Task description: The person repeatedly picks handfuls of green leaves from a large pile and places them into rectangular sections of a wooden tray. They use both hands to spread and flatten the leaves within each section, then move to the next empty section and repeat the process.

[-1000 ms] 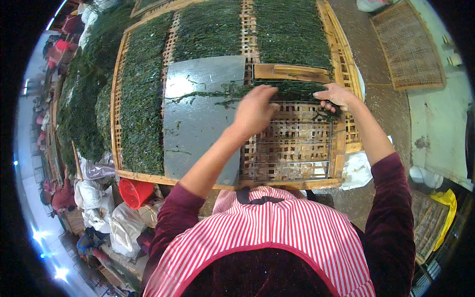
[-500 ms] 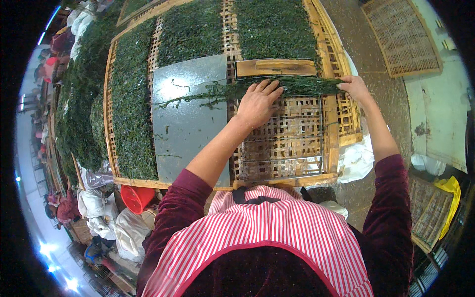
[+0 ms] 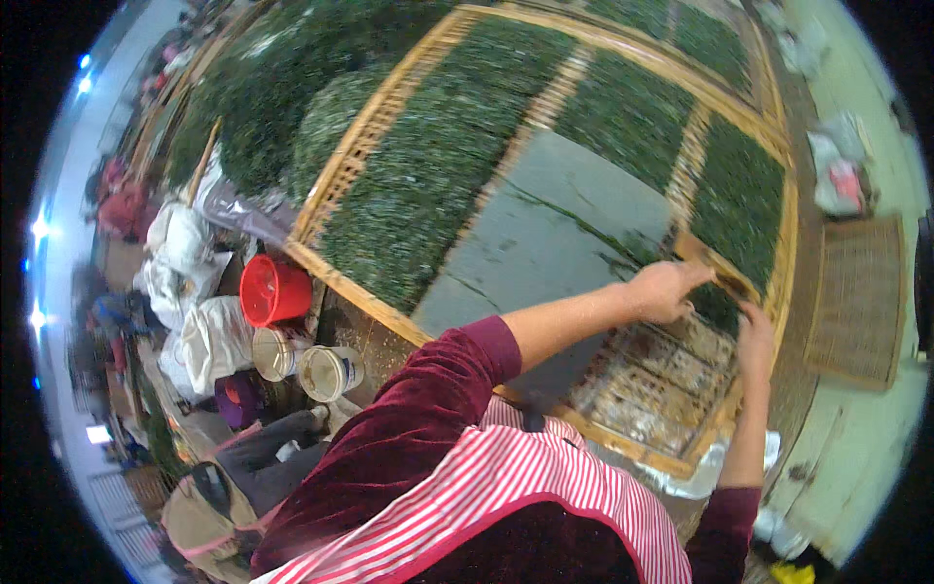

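Observation:
Dark green seaweed (image 3: 716,310) lies in the upper part of a thin rectangular frame over a slatted bamboo rack (image 3: 637,384). Just beyond it is a wooden bar (image 3: 722,265). My left hand (image 3: 669,290) is over the seaweed's left part, close to the bar; blur hides what its fingers do. At the seaweed's right end, by the end of the bar, my right hand (image 3: 755,336) has its fingers pressed together on the edge. Left of the frame lies a flat grey sheet (image 3: 545,238), with loose seaweed strands (image 3: 569,216) trailing across it.
Rectangular seaweed layers (image 3: 443,165) cover the rack's far and left parts. A large seaweed heap (image 3: 263,107) rises beyond. A red bucket (image 3: 275,292), white pails (image 3: 329,373) and white sacks (image 3: 214,341) stand left. Another person (image 3: 243,477) is lower left. A woven screen (image 3: 856,302) lies right.
The view has swung left, so the rack appears slanted and buckets and a person show. My left hand has moved from flat on the seaweed strip closer to the bar and my right hand.

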`<state>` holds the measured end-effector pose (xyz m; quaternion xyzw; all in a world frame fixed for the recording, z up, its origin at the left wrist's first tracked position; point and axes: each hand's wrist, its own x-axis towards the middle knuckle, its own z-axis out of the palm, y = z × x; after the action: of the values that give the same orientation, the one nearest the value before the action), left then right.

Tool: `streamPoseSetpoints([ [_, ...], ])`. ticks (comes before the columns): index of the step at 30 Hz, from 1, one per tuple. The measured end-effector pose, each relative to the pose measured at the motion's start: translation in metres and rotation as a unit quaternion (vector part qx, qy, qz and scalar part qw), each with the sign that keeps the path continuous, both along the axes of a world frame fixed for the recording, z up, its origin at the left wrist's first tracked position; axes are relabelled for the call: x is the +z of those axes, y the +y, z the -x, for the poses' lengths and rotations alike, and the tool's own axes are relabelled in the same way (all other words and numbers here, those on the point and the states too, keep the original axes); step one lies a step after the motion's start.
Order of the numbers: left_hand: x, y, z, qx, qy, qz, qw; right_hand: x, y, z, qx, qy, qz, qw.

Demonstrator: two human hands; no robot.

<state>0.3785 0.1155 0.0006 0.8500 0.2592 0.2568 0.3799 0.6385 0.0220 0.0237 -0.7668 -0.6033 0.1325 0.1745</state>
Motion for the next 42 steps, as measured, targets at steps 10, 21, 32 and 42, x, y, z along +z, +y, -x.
streamPoseSetpoints([
  [10, 0.033, 0.129, 0.455, 0.404, 0.035, -0.085, 0.91, 0.041, 0.037, 0.124, -0.062, 0.161, -0.003, 0.985],
  [21, -0.066, 0.191, 0.677, 0.572, 0.254, -0.05, 0.778, 0.078, 0.083, 0.295, 0.049, 0.111, 0.092, 0.988],
  [32, 0.065, 0.209, 0.738, 0.524, -0.194, 0.225, 0.798, 0.068, 0.072, 0.296, 0.042, 0.126, 0.095, 0.987],
  [42, 0.203, 0.196, 0.603, 0.318, -0.26, 0.21, 0.887, 0.069, 0.08, 0.296, 0.095, 0.211, 0.085, 0.969],
])
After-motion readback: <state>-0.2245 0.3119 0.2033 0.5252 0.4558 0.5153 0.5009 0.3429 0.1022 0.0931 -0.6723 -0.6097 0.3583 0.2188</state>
